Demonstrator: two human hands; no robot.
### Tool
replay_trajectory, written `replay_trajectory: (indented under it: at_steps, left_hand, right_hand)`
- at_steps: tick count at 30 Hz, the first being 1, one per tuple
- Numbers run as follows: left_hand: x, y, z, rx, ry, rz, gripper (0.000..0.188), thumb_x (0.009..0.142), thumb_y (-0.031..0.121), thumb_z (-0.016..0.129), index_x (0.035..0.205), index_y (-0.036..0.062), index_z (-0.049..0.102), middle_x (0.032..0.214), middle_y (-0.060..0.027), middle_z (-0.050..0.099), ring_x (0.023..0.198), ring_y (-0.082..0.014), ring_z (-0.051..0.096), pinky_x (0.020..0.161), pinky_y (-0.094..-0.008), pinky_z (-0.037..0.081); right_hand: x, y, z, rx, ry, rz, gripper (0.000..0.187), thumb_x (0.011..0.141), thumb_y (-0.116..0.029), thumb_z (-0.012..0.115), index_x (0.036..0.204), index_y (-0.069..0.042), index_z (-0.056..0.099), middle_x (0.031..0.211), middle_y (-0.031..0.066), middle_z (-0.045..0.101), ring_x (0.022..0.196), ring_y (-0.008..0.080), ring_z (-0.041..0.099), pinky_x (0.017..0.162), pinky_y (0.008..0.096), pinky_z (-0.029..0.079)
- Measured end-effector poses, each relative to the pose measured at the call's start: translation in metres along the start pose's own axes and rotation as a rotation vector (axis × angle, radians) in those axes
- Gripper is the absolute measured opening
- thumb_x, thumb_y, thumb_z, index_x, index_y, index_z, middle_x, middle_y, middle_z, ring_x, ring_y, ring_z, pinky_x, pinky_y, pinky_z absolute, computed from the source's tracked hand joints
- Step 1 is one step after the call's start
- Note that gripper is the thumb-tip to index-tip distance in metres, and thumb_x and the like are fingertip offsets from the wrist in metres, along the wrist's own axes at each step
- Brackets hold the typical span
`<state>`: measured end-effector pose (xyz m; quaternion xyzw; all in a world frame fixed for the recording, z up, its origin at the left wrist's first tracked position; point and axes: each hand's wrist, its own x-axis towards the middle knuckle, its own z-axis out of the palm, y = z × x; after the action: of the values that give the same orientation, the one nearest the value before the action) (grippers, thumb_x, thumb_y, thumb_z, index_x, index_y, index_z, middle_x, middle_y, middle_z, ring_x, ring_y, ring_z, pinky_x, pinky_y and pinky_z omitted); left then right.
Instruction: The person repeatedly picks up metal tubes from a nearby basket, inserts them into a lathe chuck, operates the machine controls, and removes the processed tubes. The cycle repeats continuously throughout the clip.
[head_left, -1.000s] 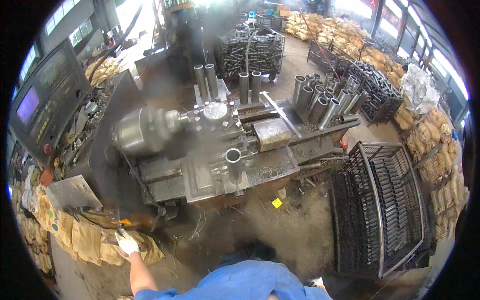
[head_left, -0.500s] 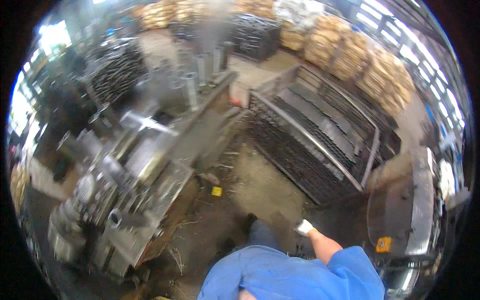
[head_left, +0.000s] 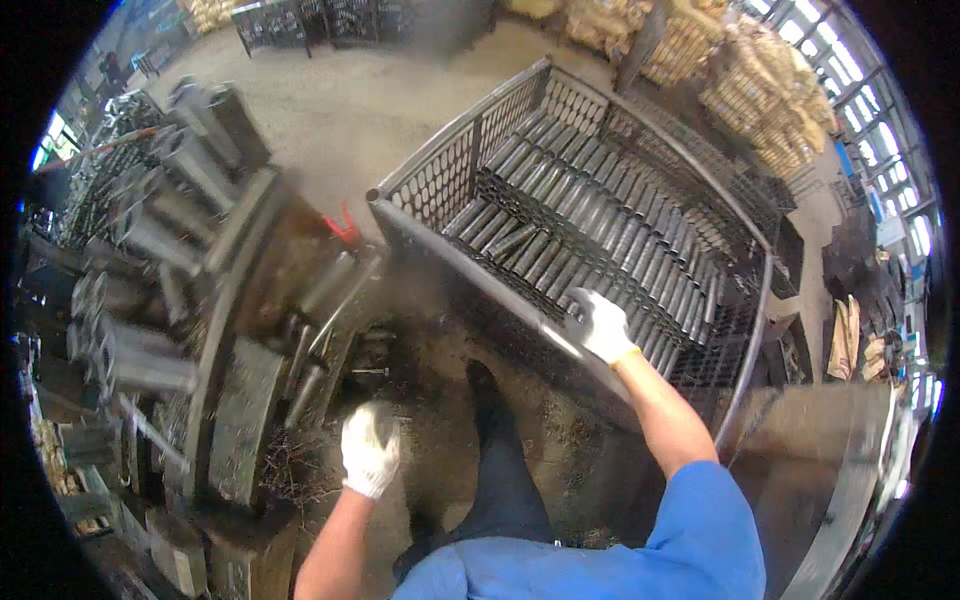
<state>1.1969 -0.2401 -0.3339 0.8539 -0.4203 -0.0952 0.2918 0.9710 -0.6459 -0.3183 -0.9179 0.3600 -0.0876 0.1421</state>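
My right hand [head_left: 604,328], in a white work glove, is held over the near rim of a large metal mesh crate [head_left: 465,262]. Its fingers are partly stretched and apart, with nothing seen between them. Beneath it, rows of short dark metal tubes [head_left: 600,215] lie stacked in the crate. Lower and to the left, my left hand [head_left: 370,450] wears a white glove too and hangs above the floor beside the workbench. Motion smears its fingers, so whether they hold anything is unclear.
At left stands a metal bench [head_left: 235,420] crowded with upright cylinders [head_left: 150,355]. A red object [head_left: 343,228] sits near its far end. Stacked yellowish sacks [head_left: 765,90] are at the far right, and a brown panel [head_left: 820,430] stands at near right. Scraps litter the floor.
My view has swung toward the crate, which now appears nearer. My right hand has risen from low beside my body to above its rim. My left hand has come into view.
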Motion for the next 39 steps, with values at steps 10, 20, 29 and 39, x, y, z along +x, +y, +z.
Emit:
replay_trajectory:
  at_steps: [10, 20, 29, 39]
  left_hand:
    - [0.354, 0.075, 0.152, 0.127, -0.134, 0.261, 0.04, 0.079, 0.012, 0.071, 0.118, 0.0061, 0.069, 0.123, -0.0155, 0.069, 0.124, -0.0386, 0.062, 0.116, -0.0572, 0.041]
    - [0.365, 0.072, 0.157, 0.083, -0.151, 0.169, 0.032, 0.075, 0.019, 0.069, 0.105, 0.0071, 0.072, 0.113, -0.0111, 0.071, 0.109, -0.0343, 0.067, 0.11, -0.0584, 0.045]
    - [0.365, 0.07, 0.155, 0.085, -0.146, 0.152, 0.032, 0.07, 0.017, 0.068, 0.1, 0.0081, 0.072, 0.113, -0.0104, 0.07, 0.112, -0.0326, 0.065, 0.114, -0.0565, 0.043]
    - [0.323, 0.084, 0.146, -0.059, 0.061, 0.142, 0.032, 0.088, 0.017, 0.068, 0.117, 0.0038, 0.069, 0.117, -0.0171, 0.069, 0.117, -0.0381, 0.062, 0.117, -0.0561, 0.04]
  right_hand:
    - [0.242, 0.111, 0.374, -0.497, -0.721, -0.66, 0.038, 0.108, -0.029, 0.047, 0.114, -0.007, 0.077, 0.099, 0.021, 0.077, 0.088, 0.034, 0.076, 0.075, 0.0545, 0.058]
    - [0.206, 0.154, 0.486, -1.303, -1.178, -0.675, 0.039, 0.08, -0.005, 0.079, 0.119, -0.006, 0.079, 0.103, 0.0109, 0.078, 0.093, 0.0353, 0.075, 0.079, 0.0625, 0.064]
    - [0.263, 0.157, 0.43, -1.117, -1.053, -0.923, 0.029, 0.096, -0.024, 0.066, 0.117, -0.012, 0.083, 0.109, 0.0059, 0.081, 0.095, 0.0355, 0.078, 0.075, 0.0691, 0.06]
    - [0.26, -0.013, 0.02, 0.041, -0.296, -0.302, 0.013, 0.088, -0.032, 0.077, 0.094, -0.021, 0.081, 0.089, 0.0154, 0.077, 0.077, 0.034, 0.076, 0.068, 0.046, 0.061]
